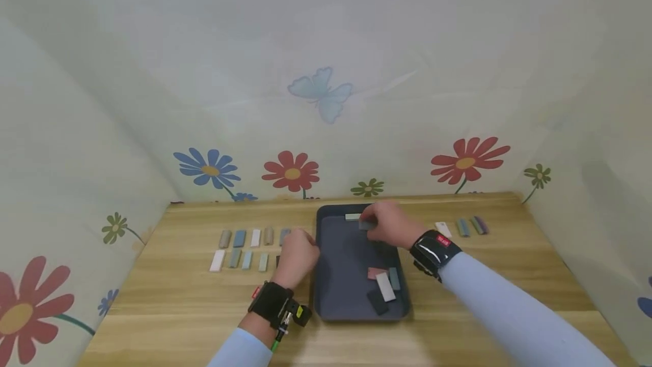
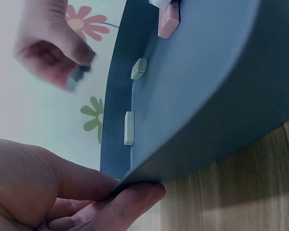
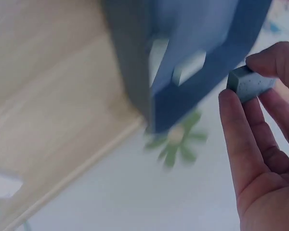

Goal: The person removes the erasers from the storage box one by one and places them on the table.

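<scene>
The dark grey tray (image 1: 338, 265) has its left rim pinched between the thumb and fingers of my left hand (image 1: 297, 256). Above the tray's far end, my right hand (image 1: 389, 224) holds a small grey-blue rectangular block (image 3: 250, 84) between thumb and fingertips. A pale green block (image 1: 352, 217) lies by the far wall inside the tray. Toward the near right corner are a pink block (image 1: 375, 272), a teal block (image 1: 394, 279), a white block (image 1: 385, 287) and a black block (image 1: 377, 302). The white one partly overlaps its neighbours.
Left of the tray, several small blocks stand in two rows on the wooden table (image 1: 168, 282), among them a blue block (image 1: 239, 238) and a white block (image 1: 217, 260). Right of it lie a white block (image 1: 443, 229), a blue-green block (image 1: 463, 227) and a purple-green block (image 1: 479, 225). A flowered wall (image 1: 387, 146) rises behind.
</scene>
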Demonstrator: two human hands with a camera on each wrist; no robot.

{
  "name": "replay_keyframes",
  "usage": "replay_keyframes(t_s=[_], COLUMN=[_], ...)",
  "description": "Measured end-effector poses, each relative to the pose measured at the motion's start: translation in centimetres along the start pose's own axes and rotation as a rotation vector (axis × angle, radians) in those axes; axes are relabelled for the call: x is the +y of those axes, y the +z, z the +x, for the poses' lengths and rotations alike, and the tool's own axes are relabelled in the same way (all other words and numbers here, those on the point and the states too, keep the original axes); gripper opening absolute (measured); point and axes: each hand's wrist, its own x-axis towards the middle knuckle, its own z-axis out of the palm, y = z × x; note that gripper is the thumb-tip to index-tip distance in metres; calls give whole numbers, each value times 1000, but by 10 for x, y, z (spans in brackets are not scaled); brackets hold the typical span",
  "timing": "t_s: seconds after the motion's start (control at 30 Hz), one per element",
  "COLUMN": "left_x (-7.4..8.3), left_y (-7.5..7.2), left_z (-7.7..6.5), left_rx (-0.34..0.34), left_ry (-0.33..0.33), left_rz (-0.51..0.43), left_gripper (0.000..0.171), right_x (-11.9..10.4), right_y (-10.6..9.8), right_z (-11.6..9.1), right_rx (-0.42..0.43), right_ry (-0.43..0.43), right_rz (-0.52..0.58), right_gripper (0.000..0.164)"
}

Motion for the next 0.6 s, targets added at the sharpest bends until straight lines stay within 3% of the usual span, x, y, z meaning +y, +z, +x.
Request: replay_keyframes(t_s=[0.17,0.33,0.43,0.6], left_x=[-5,-6,-5,-5], left_y=[0,-2,-1,1], left_z=[-2,-3,-2,1], left_rx=[-1,-11,-12,-8], left_ry=[-6,-20,-14,3], left_rz=[-13,-22,-20,-13], left_gripper=[40,39,38,39], right_x=[38,90,118,158], right_y=[-37,-69,-78,-75], right_z=[-12,-35,-55,-89], right_rx=[89,236,298,347], right_ry=[140,320,423,561], right_rz=[46,-26,-43,-48], right_gripper=[36,39,40,45])
